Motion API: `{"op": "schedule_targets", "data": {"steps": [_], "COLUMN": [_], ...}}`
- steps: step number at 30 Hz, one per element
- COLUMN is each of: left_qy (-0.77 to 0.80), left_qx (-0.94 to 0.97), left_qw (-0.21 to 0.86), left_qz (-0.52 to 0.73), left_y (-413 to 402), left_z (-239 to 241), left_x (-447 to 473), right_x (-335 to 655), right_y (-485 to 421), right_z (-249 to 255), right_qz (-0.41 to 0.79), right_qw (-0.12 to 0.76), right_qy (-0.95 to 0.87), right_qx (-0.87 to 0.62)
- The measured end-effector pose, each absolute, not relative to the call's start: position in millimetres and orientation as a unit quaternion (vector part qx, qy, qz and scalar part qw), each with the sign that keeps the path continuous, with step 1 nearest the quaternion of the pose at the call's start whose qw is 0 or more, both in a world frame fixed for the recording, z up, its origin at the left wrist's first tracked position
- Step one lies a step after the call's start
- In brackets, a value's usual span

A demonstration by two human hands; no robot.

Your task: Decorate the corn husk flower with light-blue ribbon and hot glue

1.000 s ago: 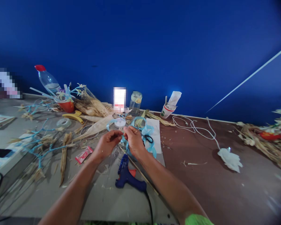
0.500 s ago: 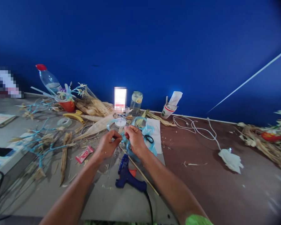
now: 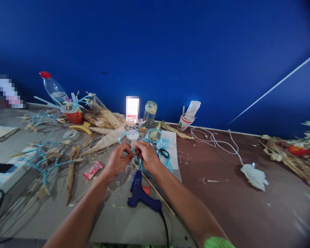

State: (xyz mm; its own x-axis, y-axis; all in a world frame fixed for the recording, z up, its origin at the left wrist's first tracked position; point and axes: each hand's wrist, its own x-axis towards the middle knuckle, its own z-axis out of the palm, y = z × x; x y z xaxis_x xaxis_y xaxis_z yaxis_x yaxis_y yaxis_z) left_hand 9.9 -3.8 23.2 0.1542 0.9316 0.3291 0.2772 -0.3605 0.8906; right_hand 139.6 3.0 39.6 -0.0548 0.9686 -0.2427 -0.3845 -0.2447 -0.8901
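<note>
My left hand (image 3: pixel 119 157) and my right hand (image 3: pixel 147 155) are close together above the table, both with fingers pinched. Between their fingertips shows a bit of light-blue ribbon (image 3: pixel 133 149); the fingers hide most of it. A thin stem seems to hang below the left fingers, too fine to make out. Beyond the hands stands a white spool (image 3: pixel 132 135). Crumpled light-blue ribbon (image 3: pixel 164 143) lies beside and behind my right hand, with black-handled scissors (image 3: pixel 164 153) on it. Below the hands, between my forearms, rests a blue glue gun (image 3: pixel 142 197).
Blue-wrapped branches (image 3: pixel 45 167) and dried husks (image 3: pixel 71 175) spread at left, near a red cup (image 3: pixel 74 116) and a tilted bottle (image 3: pixel 54 89). Behind are a glass jar (image 3: pixel 150 113) and a white cup (image 3: pixel 185 122). A white cable (image 3: pixel 214 141) lies right. A thin stick (image 3: pixel 158 194) lies by the glue gun.
My right hand has shifted slightly left, and its fingertips are now nearer those of my left hand. My left hand has barely moved.
</note>
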Motion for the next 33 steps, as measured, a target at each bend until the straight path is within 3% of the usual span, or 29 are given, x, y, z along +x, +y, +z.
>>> {"op": "schedule_targets", "data": {"steps": [11, 19, 23, 30, 33], "left_qy": [0.439, 0.413, 0.407, 0.396, 0.397], "left_qx": [0.75, 0.745, 0.703, 0.504, 0.465], "left_qw": [0.206, 0.191, 0.259, 0.54, 0.548], "left_qz": [0.45, 0.487, 0.523, 0.546, 0.571], "left_y": [-6, -8, -5, -3, -5], "left_z": [28, 31, 25, 24, 25], "left_x": [11, 10, 9, 14, 19], "right_x": [142, 142, 146, 150, 149], "right_y": [6, 4, 3, 4, 3], "right_z": [35, 36, 39, 40, 39], "right_qz": [0.669, 0.626, 0.58, 0.569, 0.602], "right_qw": [0.481, 0.414, 0.364, 0.326, 0.308], "right_qy": [-0.326, -0.457, -0.528, -0.576, -0.548], "right_qx": [-0.462, -0.478, -0.503, -0.488, -0.492]}}
